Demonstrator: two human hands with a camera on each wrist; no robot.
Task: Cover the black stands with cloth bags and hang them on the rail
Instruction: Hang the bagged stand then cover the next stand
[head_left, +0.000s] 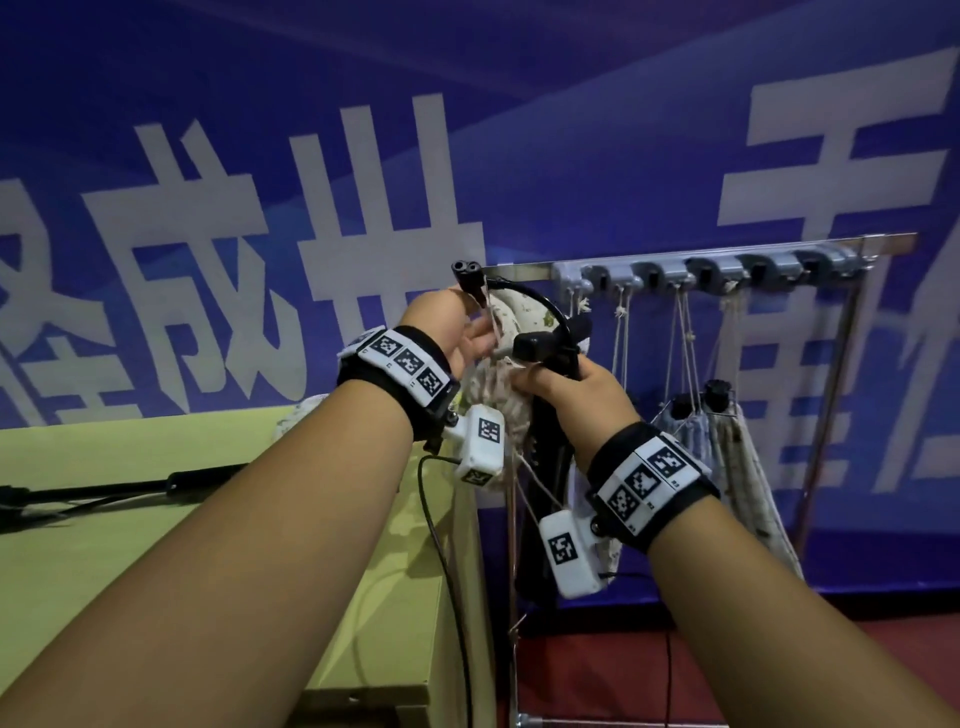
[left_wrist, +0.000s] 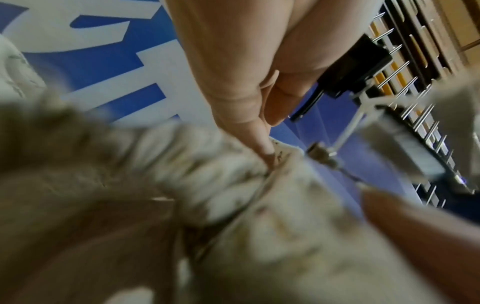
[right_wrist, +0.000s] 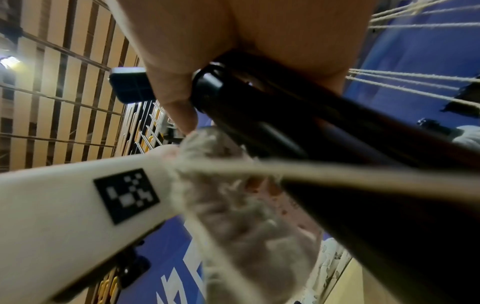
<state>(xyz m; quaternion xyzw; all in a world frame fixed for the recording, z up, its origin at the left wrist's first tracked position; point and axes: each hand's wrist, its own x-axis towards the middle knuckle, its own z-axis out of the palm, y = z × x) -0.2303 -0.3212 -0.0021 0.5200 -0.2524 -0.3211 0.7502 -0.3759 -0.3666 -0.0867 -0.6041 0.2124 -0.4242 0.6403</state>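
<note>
1. Holding both hands up near the left end of the rail (head_left: 519, 271), head view. We work at chest-to-face height, blue banner (head_left: 208, 156) w/ white characters behind.
2. R hand (head_left: 571, 387): our fingers are curled round the black stand (head_left: 545, 343), gripping its dark tubes. R wrist view confirms: thumb and palm wrapped on the black tube (right_wrist: 259, 115), grip firm.
3. L hand (head_left: 467, 338): our fingers pinch the gathered mouth of the cloth bag (head_left: 498, 400), together w/ its drawstring. L wrist view shows a fingertip (left_wrist: 267, 148) pressed into the bunched fabric (left_wrist: 155, 174); view is blurred, so exact finger count not readable.
4. Stand position: upper part sticks out above the bag, incl. a curved black bar and a small two-hole end piece (head_left: 466, 269) just beside the rail's left end. Lower part of stand runs down behind our R wrist.
5. Bag position: bunched between the two hands, around the stand's mid section; how far it covers the stand we cannot tell. Cord (head_left: 535, 483) trails down from it.
6. Rail: horizontal metal bar w/ row of grey hooks (head_left: 717, 270). Two bagged stands (head_left: 727, 441) hang by cords from hooks to our right, well apart from our hands.
7. Yellow-green table (head_left: 156, 519) at left, w/ a black rod (head_left: 130, 488) lying on it.
</note>
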